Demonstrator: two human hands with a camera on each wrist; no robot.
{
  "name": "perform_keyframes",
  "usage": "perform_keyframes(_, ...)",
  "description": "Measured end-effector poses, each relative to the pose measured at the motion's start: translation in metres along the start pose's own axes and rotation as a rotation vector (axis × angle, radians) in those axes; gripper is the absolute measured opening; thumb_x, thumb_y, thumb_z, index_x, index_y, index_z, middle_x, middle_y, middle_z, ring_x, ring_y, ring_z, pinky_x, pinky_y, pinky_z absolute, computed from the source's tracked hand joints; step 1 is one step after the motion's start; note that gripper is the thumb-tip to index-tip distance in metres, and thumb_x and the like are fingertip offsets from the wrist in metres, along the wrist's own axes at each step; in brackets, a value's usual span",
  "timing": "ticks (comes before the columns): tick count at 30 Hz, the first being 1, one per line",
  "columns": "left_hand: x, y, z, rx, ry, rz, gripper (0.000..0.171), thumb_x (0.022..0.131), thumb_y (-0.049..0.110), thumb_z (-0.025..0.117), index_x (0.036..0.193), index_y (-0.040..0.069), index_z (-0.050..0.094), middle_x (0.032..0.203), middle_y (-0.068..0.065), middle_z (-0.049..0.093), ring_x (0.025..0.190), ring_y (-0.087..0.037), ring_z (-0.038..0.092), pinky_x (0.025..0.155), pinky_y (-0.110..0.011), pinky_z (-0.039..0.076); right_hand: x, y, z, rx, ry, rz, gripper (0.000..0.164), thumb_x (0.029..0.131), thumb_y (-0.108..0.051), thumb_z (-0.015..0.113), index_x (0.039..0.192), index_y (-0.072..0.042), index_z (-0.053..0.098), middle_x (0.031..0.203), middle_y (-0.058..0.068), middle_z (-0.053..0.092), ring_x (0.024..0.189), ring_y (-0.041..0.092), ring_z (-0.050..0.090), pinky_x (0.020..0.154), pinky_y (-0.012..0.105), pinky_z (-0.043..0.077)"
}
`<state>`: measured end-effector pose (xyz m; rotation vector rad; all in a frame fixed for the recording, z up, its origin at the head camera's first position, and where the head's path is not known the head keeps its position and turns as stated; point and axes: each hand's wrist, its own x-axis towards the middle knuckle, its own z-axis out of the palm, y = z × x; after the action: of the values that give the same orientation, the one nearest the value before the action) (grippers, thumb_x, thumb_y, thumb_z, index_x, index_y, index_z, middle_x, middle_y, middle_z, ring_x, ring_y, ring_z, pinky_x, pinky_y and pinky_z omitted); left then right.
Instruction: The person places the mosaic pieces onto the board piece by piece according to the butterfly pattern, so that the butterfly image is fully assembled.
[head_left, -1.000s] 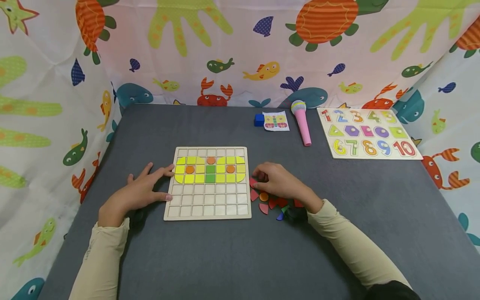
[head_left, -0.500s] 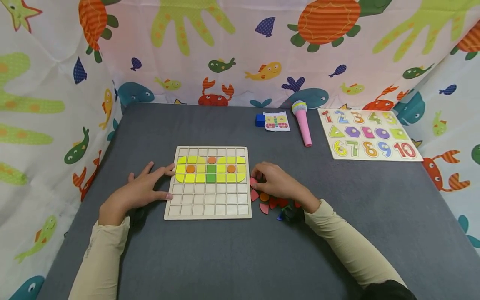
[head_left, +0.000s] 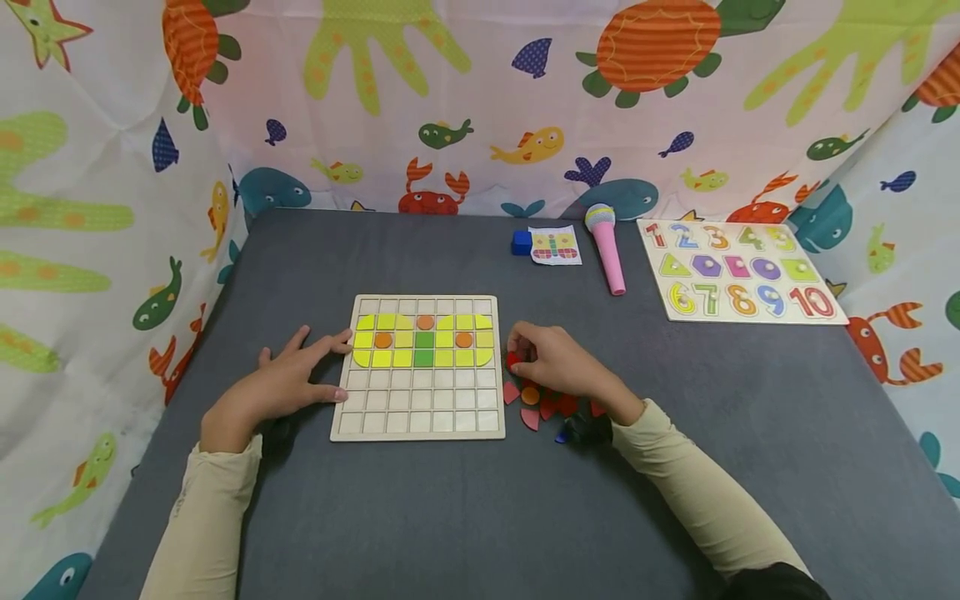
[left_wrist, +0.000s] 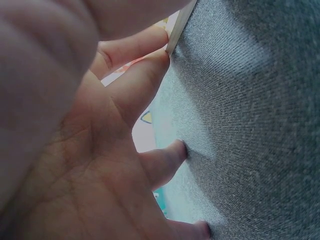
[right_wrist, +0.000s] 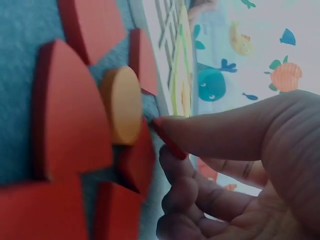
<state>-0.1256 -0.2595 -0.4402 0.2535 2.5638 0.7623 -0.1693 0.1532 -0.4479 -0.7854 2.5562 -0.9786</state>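
A wooden grid board [head_left: 417, 402] lies on the table, its upper rows filled with yellow, green and orange tiles. My left hand [head_left: 273, 385] rests at the board's left edge, thumb and fingertips touching it, fingers spread. Beside the right edge, my right hand [head_left: 558, 362] pinches a small red tile [right_wrist: 170, 140] between thumb and curled fingers. Loose red tiles [right_wrist: 75, 115] lie beneath that hand, some quarter-round, along with an orange disc [right_wrist: 127, 107]. The hand and wrist partly hide this pile in the head view.
Behind the board stand a blue block [head_left: 521, 242] and a small pattern card [head_left: 556, 247]. A pink toy microphone [head_left: 609, 258] lies to their right. Farther right is a number puzzle board [head_left: 742, 271]. A printed cloth [head_left: 360, 125] hangs around the grey table [head_left: 420, 517].
The red tile in my right hand's fingertips has tilted and shifted slightly, its surface now darker red. My left hand stays at the board's edge. The whole view drifts slightly.
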Motion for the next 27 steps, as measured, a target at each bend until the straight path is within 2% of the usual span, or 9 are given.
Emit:
perform_keyframes(3,-0.002,0.0,0.0,-0.011,0.001,0.004,0.09,0.092,0.037,0.086,0.165,0.014,0.038,0.173,-0.025,0.022,0.159,-0.055,-0.009,0.108,-0.087,-0.013,0.001,-0.002,-0.004,0.022,0.022,-0.009,0.014,0.097,-0.005,0.078,0.108,-0.006,0.068,0.087,0.001,0.065,0.077,0.02,0.06,0.07,0.035,0.053)
perform_keyframes(9,-0.002,-0.004,0.0,-0.014,0.001,0.003,0.091,0.092,0.036,0.086,0.165,0.014,0.038,0.173,-0.025,0.022,0.158,-0.055,-0.009,0.108,-0.088,-0.012,0.01,-0.011,-0.001,0.061,0.035,-0.093,0.016,0.099,-0.004,0.076,0.115,-0.003,0.074,0.094,0.0,0.072,0.083,0.018,0.064,0.078,0.037,0.056)
perform_keyframes(19,-0.002,-0.004,0.001,-0.013,0.011,0.009,0.086,0.092,0.037,0.086,0.163,0.016,0.042,0.174,-0.023,0.024,0.159,-0.055,-0.008,0.108,-0.088,-0.011,0.039,-0.042,0.021,0.159,0.012,-0.119,0.008,0.098,-0.004,0.076,0.105,-0.007,0.072,0.097,0.0,0.074,0.086,0.017,0.067,0.08,0.034,0.056)
perform_keyframes(27,0.001,-0.002,0.0,-0.004,-0.002,-0.006,0.087,0.093,0.037,0.086,0.164,0.017,0.041,0.174,-0.022,0.024,0.159,-0.053,-0.008,0.109,-0.087,-0.011,0.066,-0.065,0.042,0.156,-0.038,-0.175,0.007,0.097,-0.006,0.077,0.1,-0.01,0.072,0.092,-0.001,0.07,0.083,0.018,0.062,0.075,0.029,0.052)
